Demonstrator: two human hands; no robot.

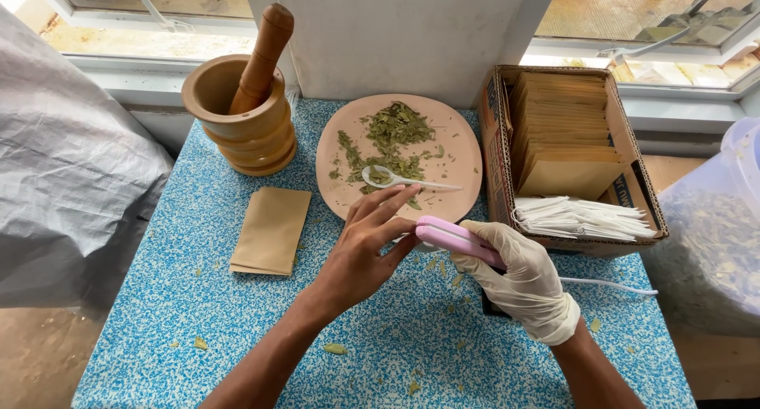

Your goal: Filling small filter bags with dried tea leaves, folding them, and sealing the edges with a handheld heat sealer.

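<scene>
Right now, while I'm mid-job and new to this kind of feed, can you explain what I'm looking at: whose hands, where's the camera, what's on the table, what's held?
There is no machine: one camera on a person's head looks down at their own two hands. The bare left hand touches the tip of a pink and white handheld clamp-like device, which the white-gloved right hand grips; a white cord trails from it. They work over a blue speckled tabletop. On it lie a round tan plate of dried green leaves with a white plastic spoon, a wooden mortar and pestle, flat brown paper packets, and a cardboard box of more packets.
</scene>
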